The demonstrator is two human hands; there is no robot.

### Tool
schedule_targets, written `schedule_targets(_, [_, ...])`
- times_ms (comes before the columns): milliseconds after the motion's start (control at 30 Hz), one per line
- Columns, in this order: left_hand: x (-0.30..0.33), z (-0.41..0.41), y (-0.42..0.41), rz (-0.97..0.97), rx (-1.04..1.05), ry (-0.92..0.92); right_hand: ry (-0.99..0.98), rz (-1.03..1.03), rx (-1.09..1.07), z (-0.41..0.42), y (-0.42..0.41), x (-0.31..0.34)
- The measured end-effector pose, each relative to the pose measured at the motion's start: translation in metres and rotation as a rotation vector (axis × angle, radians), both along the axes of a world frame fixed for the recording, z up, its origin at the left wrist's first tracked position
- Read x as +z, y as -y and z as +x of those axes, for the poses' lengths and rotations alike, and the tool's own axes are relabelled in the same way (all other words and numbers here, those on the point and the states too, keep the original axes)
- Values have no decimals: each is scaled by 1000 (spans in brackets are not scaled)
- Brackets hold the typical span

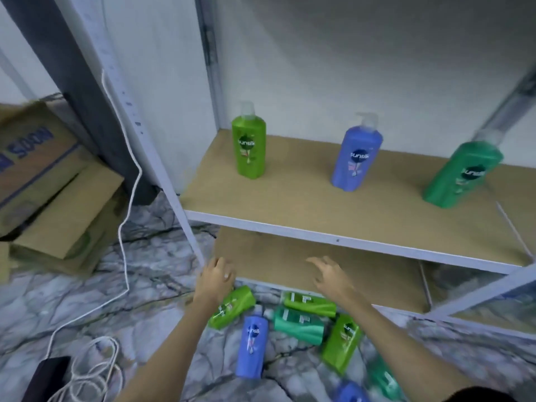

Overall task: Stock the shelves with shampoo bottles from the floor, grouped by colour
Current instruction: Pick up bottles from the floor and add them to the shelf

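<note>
Done: we see three plastic shampoo bottles upright on the tan chipboard shelf (319, 198), centre to right: lime-green (249, 149), blue (356, 158), dark-green (461, 175) | Left: several bottles lying on the marble floor (145, 285), bottom centre | Hands: left hand (216, 278) and right hand (330, 274) relaxed, empty, above them.

You face a white metal shelving unit (333, 237) with tan boards, set against a plain pale wall (362, 53). The floor (139, 285) under you is grey marble-patterned, veined in black. To your left, flattened cardboard boxes (49, 181) sit by a dark upright post (72, 74). A white cable (127, 216) trails down and coils beside a black device (46, 378).
</note>
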State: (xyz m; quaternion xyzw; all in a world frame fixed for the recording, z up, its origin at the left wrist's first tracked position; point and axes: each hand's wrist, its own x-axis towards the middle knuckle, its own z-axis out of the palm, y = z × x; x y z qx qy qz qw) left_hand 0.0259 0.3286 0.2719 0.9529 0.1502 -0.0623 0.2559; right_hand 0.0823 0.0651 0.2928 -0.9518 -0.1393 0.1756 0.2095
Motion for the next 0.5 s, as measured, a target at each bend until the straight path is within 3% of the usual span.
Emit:
schedule_targets(267, [-204, 3, -10, -33, 44, 5, -77, -30, -76, 20, 11, -221])
schedule_targets(500, [-321, 14, -4, -59, 36, 62, -63, -108, -218, 43, 36, -347])
